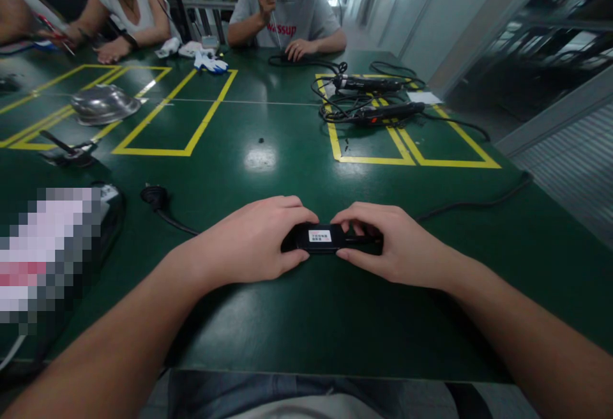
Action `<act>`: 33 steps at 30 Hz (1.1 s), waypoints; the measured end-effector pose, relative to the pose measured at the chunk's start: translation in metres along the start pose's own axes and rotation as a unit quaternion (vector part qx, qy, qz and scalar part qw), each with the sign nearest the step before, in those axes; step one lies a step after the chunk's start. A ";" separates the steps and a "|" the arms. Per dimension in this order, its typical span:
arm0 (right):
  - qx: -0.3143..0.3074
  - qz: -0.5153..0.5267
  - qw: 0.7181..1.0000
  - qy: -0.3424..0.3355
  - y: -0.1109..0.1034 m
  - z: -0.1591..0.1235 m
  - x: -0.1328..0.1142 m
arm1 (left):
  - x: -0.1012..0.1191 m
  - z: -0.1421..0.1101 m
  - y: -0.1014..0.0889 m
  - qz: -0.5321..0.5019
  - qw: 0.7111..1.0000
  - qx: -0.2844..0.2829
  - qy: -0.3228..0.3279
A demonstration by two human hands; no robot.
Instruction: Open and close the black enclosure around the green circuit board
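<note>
While the left hand (258, 241) clasps one end of the box (320, 239) between thumb and fingers, the right hand (395, 241) pinches the other, at the near side of the table (278, 329).

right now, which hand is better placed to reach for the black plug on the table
Probably the left hand: it is nearer the black plug. The right hand is farther off, at the other end of the black box that both hands hold.

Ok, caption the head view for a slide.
Left hand and right hand hold a labelled black block between them at a green table marked with yellow tape.
</note>
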State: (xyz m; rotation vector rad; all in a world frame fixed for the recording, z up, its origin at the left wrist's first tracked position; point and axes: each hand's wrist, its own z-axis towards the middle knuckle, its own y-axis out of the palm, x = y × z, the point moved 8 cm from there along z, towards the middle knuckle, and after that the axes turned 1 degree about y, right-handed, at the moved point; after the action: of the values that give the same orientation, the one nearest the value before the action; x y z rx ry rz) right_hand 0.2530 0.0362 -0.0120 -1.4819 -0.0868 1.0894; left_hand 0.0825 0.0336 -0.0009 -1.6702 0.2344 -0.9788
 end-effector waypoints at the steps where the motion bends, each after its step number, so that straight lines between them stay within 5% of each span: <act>1: 0.000 0.001 1.000 0.001 0.000 0.000 0.000 | 0.000 0.000 0.000 0.000 1.000 0.000 -0.001; 33: -0.006 0.004 1.000 0.011 0.001 0.001 0.000 | -0.002 0.001 0.003 0.027 1.000 -0.005 -0.009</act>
State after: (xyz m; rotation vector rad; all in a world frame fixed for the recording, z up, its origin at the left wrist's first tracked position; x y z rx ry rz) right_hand 0.2522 0.0369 -0.0126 -1.5054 -0.0732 1.0807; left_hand 0.0829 0.0345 -0.0044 -1.6736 0.2719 -0.9235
